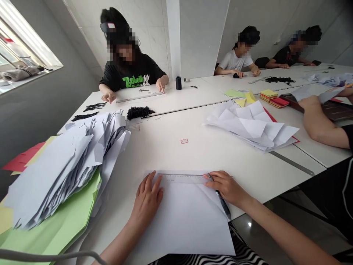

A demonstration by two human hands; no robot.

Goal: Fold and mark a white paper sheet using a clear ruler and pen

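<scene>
A white paper sheet [187, 217] lies at the table's near edge, with a clear ruler [182, 178] across its top. My left hand [148, 193] rests on the sheet, fingers spread, fingertips at the ruler's left end. At the ruler's right end is my right hand [224, 186], its fingers closed round a dark pen [224, 206]. The pen slants, its upper end toward me, and its tip is by the ruler's edge.
Crumpled white papers [60, 173] over green sheets [66, 224] fill the left. Folded white papers [253, 127] and a metal ruler [292, 163] lie right. Black cord [139, 112] sits beyond. A person [132, 70] works opposite; another's arm [317, 117] reaches in right.
</scene>
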